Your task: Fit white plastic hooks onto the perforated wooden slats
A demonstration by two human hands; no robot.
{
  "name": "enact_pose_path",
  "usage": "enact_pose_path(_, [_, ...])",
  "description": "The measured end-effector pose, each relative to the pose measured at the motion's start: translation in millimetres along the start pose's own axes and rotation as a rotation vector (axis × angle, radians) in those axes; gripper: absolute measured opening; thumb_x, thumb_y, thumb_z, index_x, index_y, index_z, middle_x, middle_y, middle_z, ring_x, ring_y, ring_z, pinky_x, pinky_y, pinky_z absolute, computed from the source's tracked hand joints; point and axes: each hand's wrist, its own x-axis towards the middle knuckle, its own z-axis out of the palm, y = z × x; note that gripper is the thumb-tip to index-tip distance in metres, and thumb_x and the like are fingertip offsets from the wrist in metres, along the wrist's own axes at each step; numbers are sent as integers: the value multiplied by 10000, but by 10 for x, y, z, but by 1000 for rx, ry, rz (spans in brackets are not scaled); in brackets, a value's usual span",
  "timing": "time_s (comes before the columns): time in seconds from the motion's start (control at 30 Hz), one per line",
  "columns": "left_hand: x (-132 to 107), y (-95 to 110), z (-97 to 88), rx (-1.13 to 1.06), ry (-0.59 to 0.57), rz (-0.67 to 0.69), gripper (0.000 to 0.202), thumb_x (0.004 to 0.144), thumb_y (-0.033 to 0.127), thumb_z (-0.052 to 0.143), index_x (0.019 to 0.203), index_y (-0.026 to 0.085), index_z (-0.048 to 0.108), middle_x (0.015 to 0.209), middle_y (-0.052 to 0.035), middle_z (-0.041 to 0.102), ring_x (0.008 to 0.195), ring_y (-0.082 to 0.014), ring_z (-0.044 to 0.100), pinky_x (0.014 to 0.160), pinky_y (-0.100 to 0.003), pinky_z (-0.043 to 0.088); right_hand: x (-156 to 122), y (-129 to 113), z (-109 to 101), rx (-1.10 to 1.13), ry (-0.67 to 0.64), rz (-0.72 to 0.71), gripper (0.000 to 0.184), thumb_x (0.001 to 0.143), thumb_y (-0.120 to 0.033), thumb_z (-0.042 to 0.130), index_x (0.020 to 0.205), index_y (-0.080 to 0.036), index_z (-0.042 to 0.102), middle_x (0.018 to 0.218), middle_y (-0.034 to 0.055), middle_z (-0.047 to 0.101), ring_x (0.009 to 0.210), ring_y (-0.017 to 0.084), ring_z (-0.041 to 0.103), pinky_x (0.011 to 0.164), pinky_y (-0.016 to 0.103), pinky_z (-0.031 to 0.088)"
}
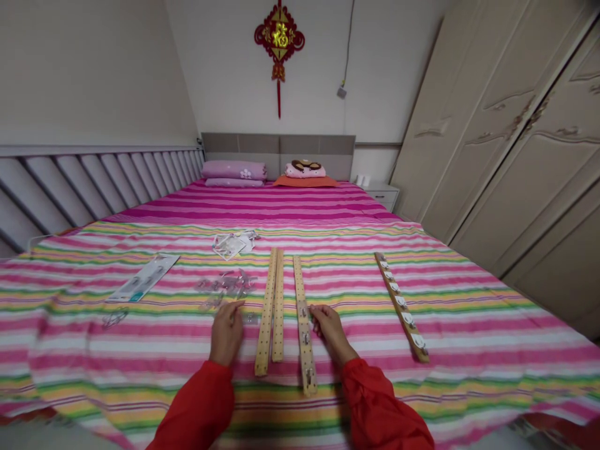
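Three pale wooden strips with rows of small holes lie lengthwise before me. The right-hand wooden strip [302, 294] carries clear hooks with metal prongs on its near half. My right hand [332, 331] is at this strip's right edge, its fingers pinched at the uppermost clear hook [303, 312]. My left hand [227, 334] rests on the cloth left of the other two wooden strips [265, 312], fingers loosely bent and apart, with nothing visible in them. Just beyond it lies a pile of loose clear hooks [229, 284]. A single clear hook [250, 318] is beside its fingertips.
On the right lies a darker wooden strip [402, 306] with several white hooks. A hook package [144, 278] and a small wire bundle [115, 317] are at left. Opened packaging [229, 245] lies farther back. Striped cloth [187, 387] covers the bed; a wardrobe [515, 156] stands right.
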Motion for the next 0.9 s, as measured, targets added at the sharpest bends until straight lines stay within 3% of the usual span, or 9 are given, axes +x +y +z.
enact_pose_path(0.17, [-84, -336, -21, -6, -2, -99, 395, 728, 360, 483, 1013, 159, 667, 1054, -113, 685, 1006, -257, 624, 927, -426, 490, -28, -13, -3, 39, 16, -7, 361, 605, -486, 742, 639, -178, 557, 430, -78, 509, 318, 62, 392, 316, 190, 246])
enact_pose_path(0.4, [-164, -279, 29, -45, 4, -112, 288, 728, 432, 533, 793, 189, 673, 800, -56, 705, 763, -215, 654, 746, -360, 538, -116, -20, -72, 145, 10, -34, 354, 557, -440, 795, 650, -164, 594, 493, -44, 571, 378, 76, 467, 355, 191, 313])
enact_pose_path(0.47, [-192, -197, -36, -30, 45, -27, 251, 760, 405, 540, 788, 194, 672, 801, -48, 702, 773, -206, 652, 744, -343, 528, -161, -28, -94, 174, 24, -33, 343, 553, -422, 804, 648, -164, 600, 498, -35, 579, 390, 82, 480, 370, 196, 327])
enact_pose_path(0.67, [-323, 242, -253, 228, 247, 417, 133, 847, 268, 571, 883, 228, 692, 891, -35, 700, 890, -196, 616, 819, -344, 434, -391, -110, -26, 186, 102, -75, 325, 598, -420, 788, 582, -172, 579, 458, -36, 543, 366, 65, 407, 369, 200, 275])
enact_pose_path(0.77, [-378, 457, -286, 310, 309, 577, 109, 833, 208, 609, 891, 246, 693, 888, -22, 700, 867, -182, 607, 830, -350, 388, -542, -206, 101, 164, 17, -73, 335, 632, -435, 775, 575, -171, 577, 420, -54, 498, 354, 55, 370, 374, 193, 250])
enact_pose_path(0.9, [-445, 646, -257, 257, 291, 725, 177, 822, 142, 617, 953, 247, 675, 934, -31, 687, 879, -175, 592, 829, -350, 381, -690, -336, 251, 154, -159, -10, 359, 650, -489, 766, 644, -158, 626, 459, -49, 530, 332, 41, 341, 355, 194, 211])
